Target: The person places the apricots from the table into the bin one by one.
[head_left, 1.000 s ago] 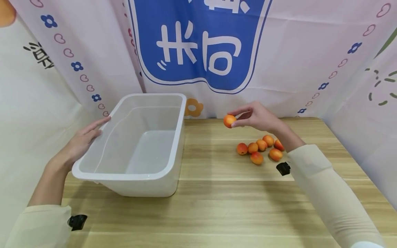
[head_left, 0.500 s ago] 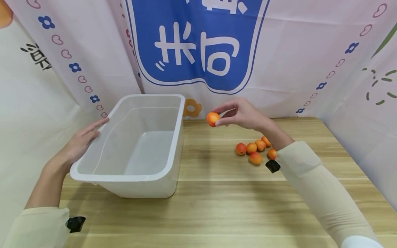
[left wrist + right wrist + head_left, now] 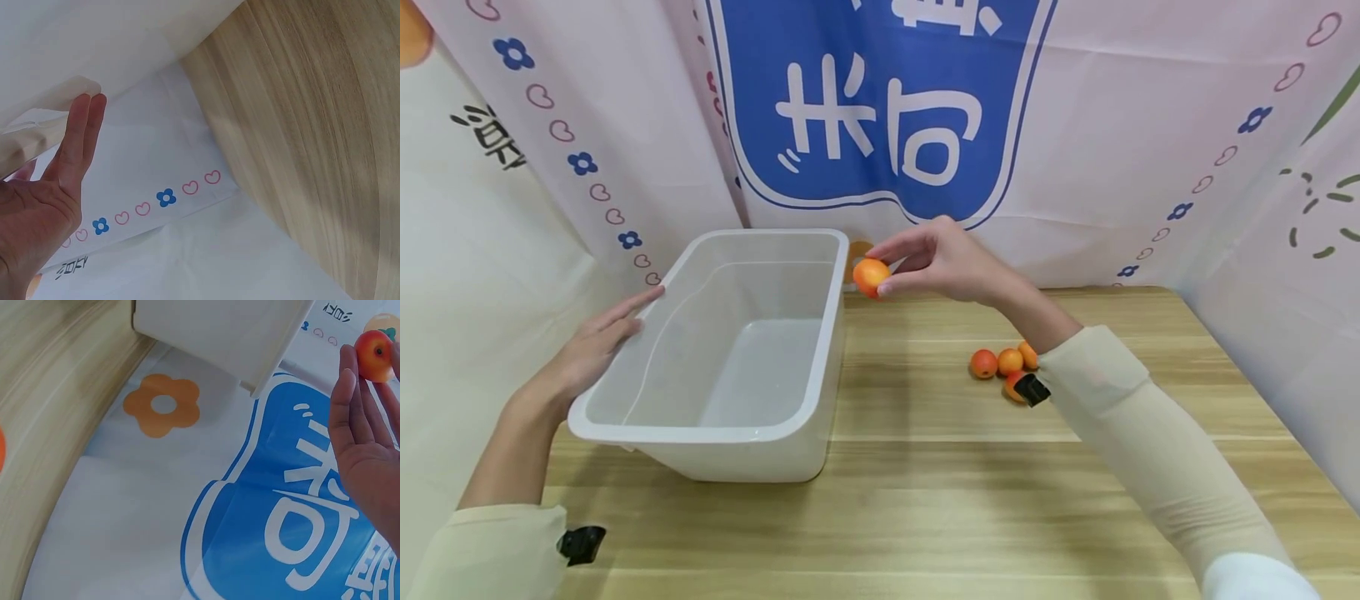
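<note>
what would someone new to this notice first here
Probably the white tub, left of centre on the table, with the left hand touching its rim. Just right of it, the right hand holds up an orange-red fruit. A blue emblem with white characters stands out behind.

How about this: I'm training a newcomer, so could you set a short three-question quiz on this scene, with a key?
1. What does the right hand hold?
2. True or false: the left hand touches the white tub.
3. Fill in: in the head view, the loose fruits lie on the table to the ____ of the white tub.

Key: 1. an orange-red fruit; 2. true; 3. right.
</note>
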Motion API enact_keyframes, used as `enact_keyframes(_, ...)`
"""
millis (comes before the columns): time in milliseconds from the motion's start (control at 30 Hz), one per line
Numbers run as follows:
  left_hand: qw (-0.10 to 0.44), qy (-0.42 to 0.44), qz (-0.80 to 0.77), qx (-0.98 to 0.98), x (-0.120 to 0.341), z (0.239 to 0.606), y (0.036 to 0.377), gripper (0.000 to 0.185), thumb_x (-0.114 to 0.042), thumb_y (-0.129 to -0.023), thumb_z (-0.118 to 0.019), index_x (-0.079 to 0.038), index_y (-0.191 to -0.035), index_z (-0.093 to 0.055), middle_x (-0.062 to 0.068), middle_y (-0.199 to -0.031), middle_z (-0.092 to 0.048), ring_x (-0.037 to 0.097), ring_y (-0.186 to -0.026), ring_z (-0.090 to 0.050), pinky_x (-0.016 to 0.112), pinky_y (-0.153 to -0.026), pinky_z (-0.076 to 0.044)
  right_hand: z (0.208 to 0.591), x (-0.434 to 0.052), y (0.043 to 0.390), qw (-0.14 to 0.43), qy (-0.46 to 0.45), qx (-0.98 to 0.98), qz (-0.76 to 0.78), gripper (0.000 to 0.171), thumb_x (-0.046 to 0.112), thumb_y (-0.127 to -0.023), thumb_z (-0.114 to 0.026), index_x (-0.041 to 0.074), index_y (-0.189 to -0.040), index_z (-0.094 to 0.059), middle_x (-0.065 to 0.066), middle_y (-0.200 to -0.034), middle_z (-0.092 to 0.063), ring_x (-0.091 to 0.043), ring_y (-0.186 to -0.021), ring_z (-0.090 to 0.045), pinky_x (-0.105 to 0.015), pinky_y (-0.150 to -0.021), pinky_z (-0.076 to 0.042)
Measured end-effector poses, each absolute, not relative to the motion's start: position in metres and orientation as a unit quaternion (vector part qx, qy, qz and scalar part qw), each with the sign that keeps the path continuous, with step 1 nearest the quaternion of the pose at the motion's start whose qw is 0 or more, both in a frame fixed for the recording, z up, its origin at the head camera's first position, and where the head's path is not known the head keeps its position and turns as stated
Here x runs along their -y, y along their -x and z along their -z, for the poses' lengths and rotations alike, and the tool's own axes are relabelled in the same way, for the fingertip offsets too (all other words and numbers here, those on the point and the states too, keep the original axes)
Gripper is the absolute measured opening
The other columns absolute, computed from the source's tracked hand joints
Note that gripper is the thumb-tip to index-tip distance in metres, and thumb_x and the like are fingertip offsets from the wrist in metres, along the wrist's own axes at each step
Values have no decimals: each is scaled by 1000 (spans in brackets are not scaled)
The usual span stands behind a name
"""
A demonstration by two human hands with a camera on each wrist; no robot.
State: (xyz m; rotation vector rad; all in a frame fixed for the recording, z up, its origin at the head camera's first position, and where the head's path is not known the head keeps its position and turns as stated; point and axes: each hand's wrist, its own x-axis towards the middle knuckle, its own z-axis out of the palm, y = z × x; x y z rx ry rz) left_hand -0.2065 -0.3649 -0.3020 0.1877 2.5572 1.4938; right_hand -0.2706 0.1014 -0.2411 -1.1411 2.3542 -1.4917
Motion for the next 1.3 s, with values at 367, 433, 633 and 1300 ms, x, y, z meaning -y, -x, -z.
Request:
enact_keyframes(367, 86, -60, -502, -859, 366, 300, 201, 51, -32, -116, -28, -38, -165, -22, 27, -168, -9, -4, -100, -64, 27, -76, -62, 232, -70, 274, 81, 407, -749, 516, 37, 2, -88, -81, -5, -124, -73, -13, -108, -77, -25, -97, -76, -36, -91, -61)
enact_keyframes(433, 85, -60, -504, -857, 366, 301, 201, 50, -32, -115, -29, -38, -165, -23, 25, -169, -12, -3, -99, -65, 28, -76, -62, 232, -64, 275, 86, 410, -749, 514, 38, 3, -88, -81, -4, -124, -73, -13, -108, -77, -25, -96, -76, -35, -91, -61)
enact_keyframes(633, 81, -63, -504, -858, 364, 302, 203, 50, -33, -115, -30, -37, -165, -24, 23, -167, -19, -2, -100, -66, 28, -77, -63, 231, -46, 277, 101, 410, -761, 493, 41, 10, -87, -84, 0, -125, -74, -9, -113, -76, -24, -90, -77, -31, -82, -61)
enact_keyframes(1300, 84, -52, -509, -855, 365, 303, 205, 50, -34, -115, -30, -37, -165, -25, -6, -145, -45, -2, -100, -66, 29, -77, -63, 245, 41, 281, 181, 458, -769, 408, 40, 6, -90, -82, 0, -128, -72, -9, -111, -76, -15, -97, -70, -24, -82, -61)
